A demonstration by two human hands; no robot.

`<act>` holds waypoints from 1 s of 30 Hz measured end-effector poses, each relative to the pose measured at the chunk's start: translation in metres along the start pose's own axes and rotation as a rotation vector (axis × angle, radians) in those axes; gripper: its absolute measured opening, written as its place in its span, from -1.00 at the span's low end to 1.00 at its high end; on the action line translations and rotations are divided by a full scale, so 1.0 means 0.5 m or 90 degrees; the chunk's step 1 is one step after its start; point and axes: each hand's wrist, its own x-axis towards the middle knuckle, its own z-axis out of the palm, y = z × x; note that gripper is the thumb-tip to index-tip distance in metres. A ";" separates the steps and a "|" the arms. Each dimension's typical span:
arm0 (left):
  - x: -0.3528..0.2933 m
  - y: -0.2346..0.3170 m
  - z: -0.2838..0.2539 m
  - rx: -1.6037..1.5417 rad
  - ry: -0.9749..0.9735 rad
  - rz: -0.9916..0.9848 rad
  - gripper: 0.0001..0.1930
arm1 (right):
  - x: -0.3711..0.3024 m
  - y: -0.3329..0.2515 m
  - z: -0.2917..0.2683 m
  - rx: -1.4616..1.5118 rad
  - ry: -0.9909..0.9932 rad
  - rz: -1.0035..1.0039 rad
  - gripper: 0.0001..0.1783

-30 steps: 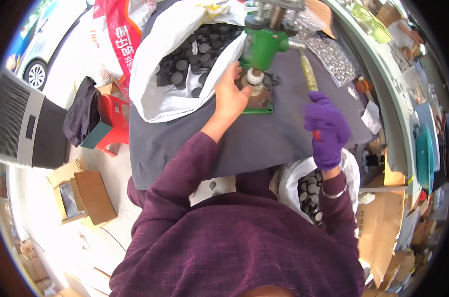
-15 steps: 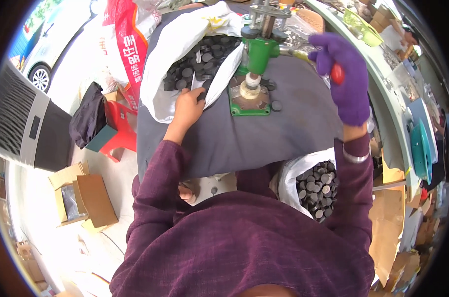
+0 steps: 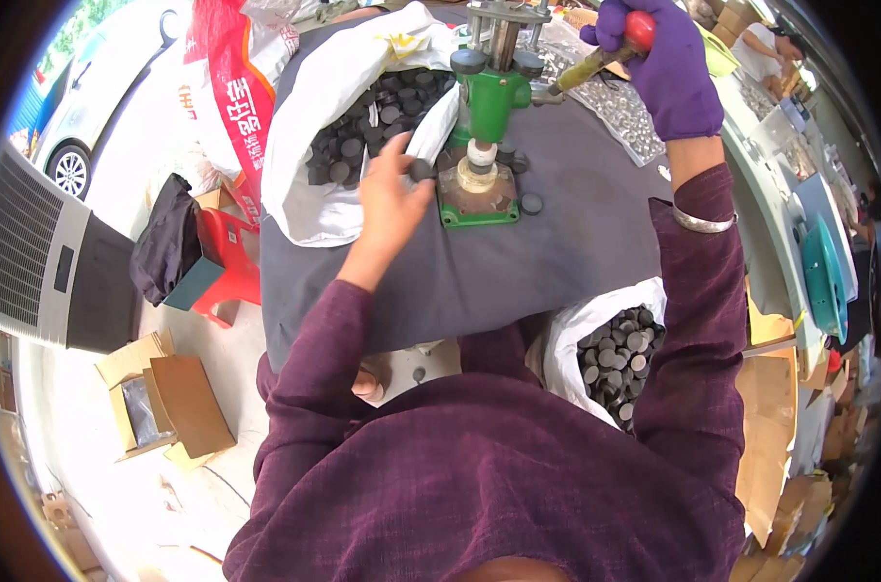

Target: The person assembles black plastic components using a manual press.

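Observation:
My bare left hand [image 3: 392,209] pinches a small round black disc [image 3: 421,171] between thumb and fingers. It is just left of a green hand press [image 3: 487,109], above the grey cloth. A pale round die [image 3: 477,175] sits on the press's base under the ram. My right hand [image 3: 671,82], in a purple glove, is closed around the red knob [image 3: 640,30] of the press's lever [image 3: 584,71]. A white sack [image 3: 300,199] full of similar discs lies open beside my left hand. A few loose discs [image 3: 531,204] rest beside the press base.
Another white sack [image 3: 560,364] of discs stands by my lap. A clear bag of shiny small pieces [image 3: 620,121] lies behind the press. To the left are a red stool [image 3: 235,267], an open carton [image 3: 183,398] and a grey air cooler [image 3: 48,247]. A person [image 3: 770,58] sits far right.
My left hand has come out of the sack and moved right toward the press with a disc. My right hand has moved up and away, its fingers now curled around the knob.

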 end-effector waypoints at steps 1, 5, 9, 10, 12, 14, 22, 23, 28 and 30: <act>0.002 0.019 0.024 -0.019 -0.014 0.023 -0.26 | -0.002 0.000 -0.005 0.000 -0.001 0.002 -0.59; 0.007 0.064 0.087 0.012 -0.108 -0.030 -0.16 | 0.000 -0.001 -0.004 0.022 0.027 0.024 -0.58; 0.009 0.058 0.121 -0.017 -0.072 -0.078 -0.08 | -0.023 -0.004 0.011 -0.005 0.031 -0.008 -0.59; 0.010 0.060 0.131 -0.038 -0.058 -0.101 -0.07 | -0.030 -0.004 0.012 -0.001 0.044 -0.004 -0.59; 0.014 0.063 0.146 -0.060 -0.048 -0.124 -0.06 | -0.049 -0.002 0.010 -0.009 0.051 -0.013 -0.59; 0.017 0.063 0.159 -0.109 -0.036 -0.140 -0.05 | -0.075 0.010 0.005 -0.005 0.049 -0.050 -0.59; 0.008 0.031 0.141 -0.121 0.032 -0.072 -0.32 | -0.303 0.203 -0.053 -0.247 -0.130 -0.281 -0.70; 0.011 0.015 0.127 -0.091 0.051 -0.005 -0.42 | -0.298 0.202 -0.049 -0.240 -0.138 -0.285 -0.70; 0.035 -0.130 0.027 0.019 0.080 -0.064 -0.77 | -0.298 0.173 -0.030 -0.179 -0.082 -0.154 -0.73; 0.026 -0.143 0.010 0.049 0.008 -0.090 -0.77 | -0.294 0.163 -0.027 -0.169 -0.079 -0.123 -0.70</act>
